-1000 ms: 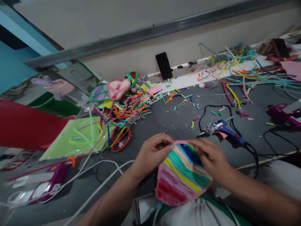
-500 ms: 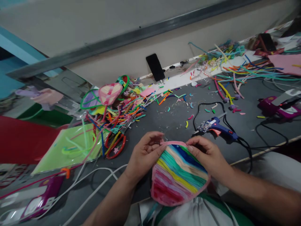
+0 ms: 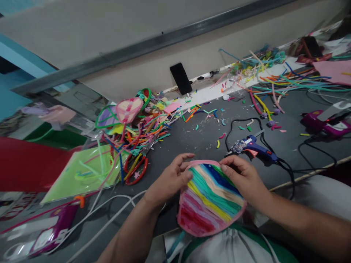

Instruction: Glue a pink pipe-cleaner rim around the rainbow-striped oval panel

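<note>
A rounded striped piece (image 3: 211, 199) in red, pink, yellow, green and blue, with a pink edging, lies at the table's front edge, over the person's lap. My right hand (image 3: 241, 175) pinches its pink edging at the upper right corner between thumb and forefinger. At the upper left corner is my left hand (image 3: 175, 177), its fingers apart, thumb and fingertips beside the edging; whether they touch it is hard to tell. A blue glue gun (image 3: 256, 148) lies just beyond my right hand, its nozzle end wrapped in foil.
Red-handled scissors (image 3: 139, 170) and a heap of fuzzy stems (image 3: 145, 135) lie left. A black phone (image 3: 181, 78) leans against the wall. Purple glue guns (image 3: 326, 122) (image 3: 55, 228) sit at both sides. White cables (image 3: 109, 217) cross the front left; a green sheet (image 3: 85, 171) lies behind them.
The fingers of my left hand have loosened from the pink edging and spread apart. More of the edging's upper left stretch shows. My right hand keeps its pinch, shifted slightly right.
</note>
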`<action>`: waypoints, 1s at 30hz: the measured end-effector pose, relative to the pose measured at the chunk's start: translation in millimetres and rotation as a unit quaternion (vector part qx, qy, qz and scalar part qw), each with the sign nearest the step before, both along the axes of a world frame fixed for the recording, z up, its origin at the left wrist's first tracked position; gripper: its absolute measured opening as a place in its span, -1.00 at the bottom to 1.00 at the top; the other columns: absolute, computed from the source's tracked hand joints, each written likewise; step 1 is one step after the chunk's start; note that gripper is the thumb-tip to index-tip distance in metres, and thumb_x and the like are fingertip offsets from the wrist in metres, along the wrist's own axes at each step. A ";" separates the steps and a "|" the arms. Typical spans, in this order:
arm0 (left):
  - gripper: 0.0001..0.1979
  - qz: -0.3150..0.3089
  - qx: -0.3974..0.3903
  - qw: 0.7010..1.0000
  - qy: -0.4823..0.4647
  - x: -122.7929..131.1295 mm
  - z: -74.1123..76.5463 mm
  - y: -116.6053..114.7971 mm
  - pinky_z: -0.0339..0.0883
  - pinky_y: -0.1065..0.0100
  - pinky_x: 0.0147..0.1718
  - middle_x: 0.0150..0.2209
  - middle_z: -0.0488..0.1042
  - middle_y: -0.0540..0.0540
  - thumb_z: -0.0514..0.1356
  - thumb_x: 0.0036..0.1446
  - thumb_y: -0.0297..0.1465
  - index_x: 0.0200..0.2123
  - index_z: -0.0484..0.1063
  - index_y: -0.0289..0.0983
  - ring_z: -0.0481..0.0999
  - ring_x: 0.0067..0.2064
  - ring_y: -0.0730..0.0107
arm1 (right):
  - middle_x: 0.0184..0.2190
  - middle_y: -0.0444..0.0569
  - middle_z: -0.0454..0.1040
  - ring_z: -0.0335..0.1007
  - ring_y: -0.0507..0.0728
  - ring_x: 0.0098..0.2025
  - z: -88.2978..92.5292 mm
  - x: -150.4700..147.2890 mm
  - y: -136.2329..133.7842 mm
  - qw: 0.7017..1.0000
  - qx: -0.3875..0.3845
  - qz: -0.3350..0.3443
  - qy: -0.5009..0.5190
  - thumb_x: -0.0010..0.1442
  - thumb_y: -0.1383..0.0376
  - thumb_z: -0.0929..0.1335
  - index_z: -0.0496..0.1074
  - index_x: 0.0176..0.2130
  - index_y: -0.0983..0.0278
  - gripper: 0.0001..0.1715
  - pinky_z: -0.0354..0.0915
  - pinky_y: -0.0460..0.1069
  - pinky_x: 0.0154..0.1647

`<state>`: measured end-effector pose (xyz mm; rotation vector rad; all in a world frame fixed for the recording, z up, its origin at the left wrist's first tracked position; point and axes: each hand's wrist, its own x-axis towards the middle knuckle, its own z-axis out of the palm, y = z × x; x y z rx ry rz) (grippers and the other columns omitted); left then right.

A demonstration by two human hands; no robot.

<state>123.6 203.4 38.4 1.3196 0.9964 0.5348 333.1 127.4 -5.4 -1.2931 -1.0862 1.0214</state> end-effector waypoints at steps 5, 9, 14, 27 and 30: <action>-0.60 -0.065 -0.101 0.993 -0.017 3.0 8.2 -1.8 0.47 0.20 -0.23 -0.32 0.58 -0.19 0.30 0.05 -0.21 -0.10 0.48 -0.34 0.59 -0.32 0.21 | -0.44 -0.15 0.41 0.31 0.03 -0.39 10.1 2.2 5.0 0.990 -0.049 0.015 0.128 0.08 0.19 0.42 0.44 -0.34 0.24 -0.83 0.26 -0.10 -0.41; -0.68 -0.071 0.000 0.996 0.054 -0.7 41.6 2.6 0.47 0.25 -0.27 -0.30 0.58 -0.15 0.26 0.09 -0.25 -0.11 0.51 -0.29 0.57 -0.28 0.20 | -0.42 -0.17 0.43 0.34 0.00 -0.42 23.9 1.9 0.4 0.935 -0.111 0.097 0.323 0.06 0.23 0.43 0.46 -0.28 0.23 -0.82 0.26 -0.12 -0.43; -0.83 -0.170 0.246 0.931 0.208 -1.4 78.4 7.6 0.40 0.44 -0.37 -0.35 0.57 -0.08 0.18 0.13 -0.35 -0.29 0.57 -0.23 0.54 -0.32 0.27 | -0.31 -0.10 0.52 0.41 0.03 -0.34 32.6 3.6 -8.8 0.905 -0.113 0.134 0.388 0.08 0.20 0.44 0.50 -0.29 0.24 -0.81 0.28 -0.10 -0.34; -0.70 -0.114 0.365 0.879 0.286 -11.7 72.7 -30.9 0.43 0.43 -0.21 -0.17 0.61 -0.06 0.18 0.08 -0.46 -0.10 0.53 -0.19 0.60 -0.19 0.28 | -0.27 -0.13 0.53 0.39 0.03 -0.22 24.5 -9.0 -24.5 0.888 -0.087 0.164 0.421 -0.03 0.24 0.53 0.52 -0.30 0.24 -0.74 0.21 -0.08 -0.15; -0.73 -0.097 0.355 0.889 0.273 -9.7 73.7 -35.0 0.43 0.45 -0.28 -0.22 0.63 -0.07 0.26 0.04 -0.41 -0.14 0.55 -0.22 0.61 -0.24 0.30 | -0.24 -0.14 0.53 0.39 0.03 -0.18 21.3 -14.2 -25.9 0.895 -0.062 0.173 0.407 0.01 0.24 0.51 0.51 -0.29 0.22 -0.78 0.20 -0.05 -0.08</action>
